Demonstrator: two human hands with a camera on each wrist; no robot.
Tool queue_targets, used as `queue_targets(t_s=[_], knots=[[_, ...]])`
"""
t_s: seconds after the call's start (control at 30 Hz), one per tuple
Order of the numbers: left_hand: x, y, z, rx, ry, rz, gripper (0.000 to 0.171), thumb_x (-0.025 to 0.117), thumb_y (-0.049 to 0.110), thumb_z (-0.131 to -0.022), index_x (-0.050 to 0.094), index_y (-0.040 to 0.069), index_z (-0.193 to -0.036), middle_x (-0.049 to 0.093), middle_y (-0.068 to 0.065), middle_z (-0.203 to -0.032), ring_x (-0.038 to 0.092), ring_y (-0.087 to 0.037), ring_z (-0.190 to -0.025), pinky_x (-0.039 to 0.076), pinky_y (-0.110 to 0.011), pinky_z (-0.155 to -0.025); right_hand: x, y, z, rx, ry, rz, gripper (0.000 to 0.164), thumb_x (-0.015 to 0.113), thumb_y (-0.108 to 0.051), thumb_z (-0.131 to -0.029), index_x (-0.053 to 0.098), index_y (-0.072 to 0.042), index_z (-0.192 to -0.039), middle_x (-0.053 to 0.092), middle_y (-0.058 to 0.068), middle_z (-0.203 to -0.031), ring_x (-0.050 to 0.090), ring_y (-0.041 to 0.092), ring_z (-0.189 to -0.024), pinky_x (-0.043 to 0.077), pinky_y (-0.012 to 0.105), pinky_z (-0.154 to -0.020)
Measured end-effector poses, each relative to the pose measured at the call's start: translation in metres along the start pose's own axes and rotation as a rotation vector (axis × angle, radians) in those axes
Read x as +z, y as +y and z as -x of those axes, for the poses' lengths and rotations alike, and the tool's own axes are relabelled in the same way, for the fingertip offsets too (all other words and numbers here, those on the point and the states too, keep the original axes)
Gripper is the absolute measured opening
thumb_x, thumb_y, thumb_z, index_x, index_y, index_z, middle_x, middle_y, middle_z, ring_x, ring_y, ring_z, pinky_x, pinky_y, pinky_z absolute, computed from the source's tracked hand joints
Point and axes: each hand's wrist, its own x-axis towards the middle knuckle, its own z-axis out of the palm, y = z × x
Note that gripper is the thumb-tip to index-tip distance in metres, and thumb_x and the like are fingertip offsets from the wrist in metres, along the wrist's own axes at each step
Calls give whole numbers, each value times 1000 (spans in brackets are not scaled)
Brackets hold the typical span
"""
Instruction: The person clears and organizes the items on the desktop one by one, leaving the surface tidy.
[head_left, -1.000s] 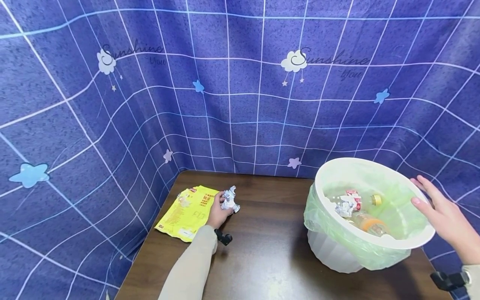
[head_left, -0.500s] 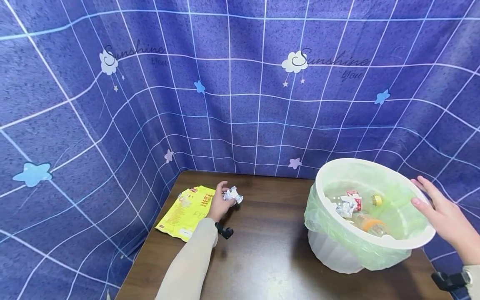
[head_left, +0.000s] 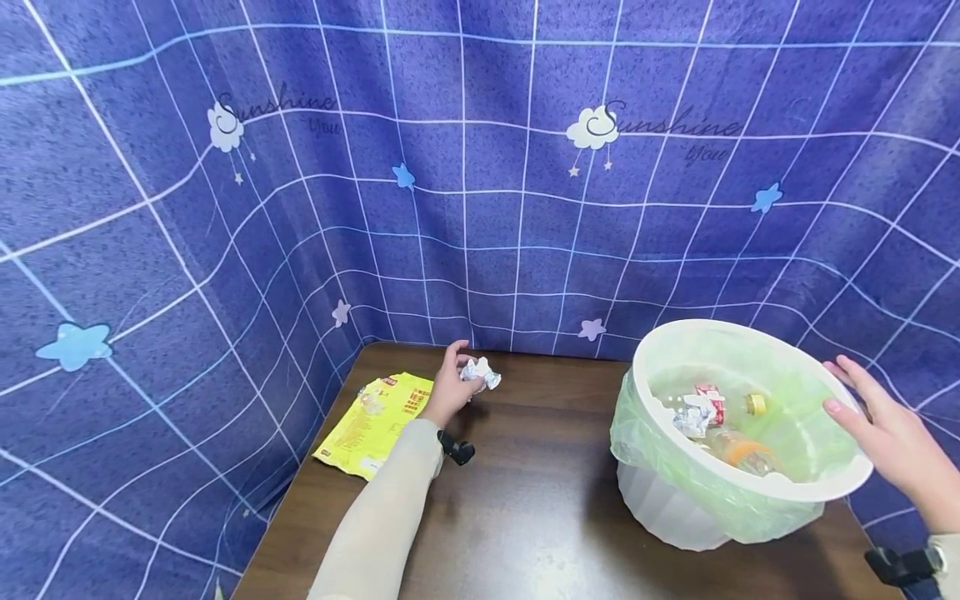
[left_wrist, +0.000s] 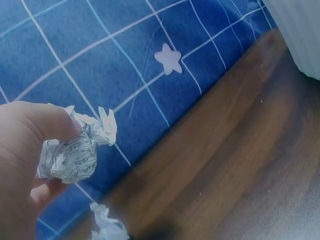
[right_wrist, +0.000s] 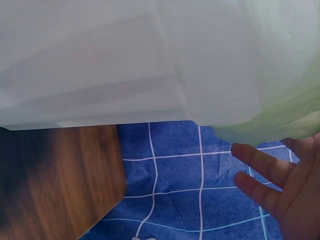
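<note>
Near the back of the wooden table [head_left: 525, 483], my left hand [head_left: 450, 390] pinches a crumpled ball of paper [left_wrist: 75, 155] between thumb and fingers; print shows on it in the left wrist view. Below it in that view lies a second white crumpled piece [left_wrist: 108, 226]. My right hand [head_left: 888, 429] is at the right rim of a white trash bin [head_left: 671, 508], its thumb over the edge. Its fingers [right_wrist: 265, 165] look extended beside the bin in the right wrist view. A pale green bag [head_left: 675, 450] lines the bin.
A flat yellow package [head_left: 375, 425] lies left of my left hand. Inside the bin are a bottle with an orange label [head_left: 750, 457], a yellow cap [head_left: 755, 404], a red-and-white pack [head_left: 710, 403] and crumpled paper [head_left: 693, 415]. A blue patterned curtain [head_left: 517, 200] hangs behind the table.
My left hand has moved away from the yellow package, slightly right and toward the back, and the crumpled paper has moved with it. My right hand has stayed at the bin's rim.
</note>
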Motion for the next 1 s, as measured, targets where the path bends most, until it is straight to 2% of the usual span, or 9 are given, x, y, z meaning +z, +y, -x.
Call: queue_targets(t_s=[0.07, 0.2, 0.47, 0.73, 0.8, 0.9, 1.0], knots=[[0, 3, -2, 18, -4, 2, 79, 75, -2, -68, 35, 23, -131, 60, -5, -103, 59, -19, -89, 51, -31, -62, 0, 0, 1, 5, -5, 4, 65, 51, -15, -93, 15, -16, -148, 19, -39, -133, 11, -16, -121, 2, 13, -102], [1, 9, -6, 49, -15, 12, 80, 75, -2, -67, 34, 22, -132, 61, -5, -101, 59, -19, -87, 49, -30, -73, 0, 0, 1, 13, -15, 12, 66, 50, -16, -94, 13, -17, -148, 17, -40, -132, 9, -16, -122, 0, 15, -103], [1, 37, -15, 92, -41, 56, 82, 75, -3, -67, 32, 14, -135, 61, -10, -103, 61, -22, -88, 50, -34, -75, -1, 1, -1, -9, 0, 16, 66, 52, -14, -93, 16, -17, -148, 19, -40, -132, 10, -16, -122, 1, 15, -103], [5, 66, -23, 154, -61, 45, 84, 76, -1, -68, 31, 21, -134, 62, -6, -103, 60, -18, -85, 49, -31, -73, -1, 1, -2, -33, 4, 26, 65, 52, -13, -92, 17, -15, -147, 20, -39, -133, 10, -16, -122, 2, 14, -102], [5, 72, -24, 179, -61, 51, 84, 76, -2, -67, 31, 20, -134, 62, -6, -102, 60, -18, -85, 50, -32, -73, -1, 1, -2, -46, 1, 22, 64, 52, -12, -92, 18, -14, -147, 20, -38, -134, 12, -16, -122, 3, 11, -100], [5, 79, -25, 205, -69, 47, 83, 76, -2, -67, 31, 20, -134, 62, -5, -102, 61, -17, -85, 50, -31, -73, -2, 1, -3, -69, -16, 12, 62, 50, -10, -93, 19, -11, -146, 22, -29, -139, 13, -17, -121, 4, 6, -97], [5, 86, -25, 215, -79, 22, 83, 76, 0, -68, 30, 21, -135, 62, -3, -103, 60, -15, -87, 49, -30, -74, -4, 2, -5, -95, -49, 4, 59, 47, -8, -94, 19, -7, -146, 20, -9, -148, 12, -18, -120, 4, 3, -93]])
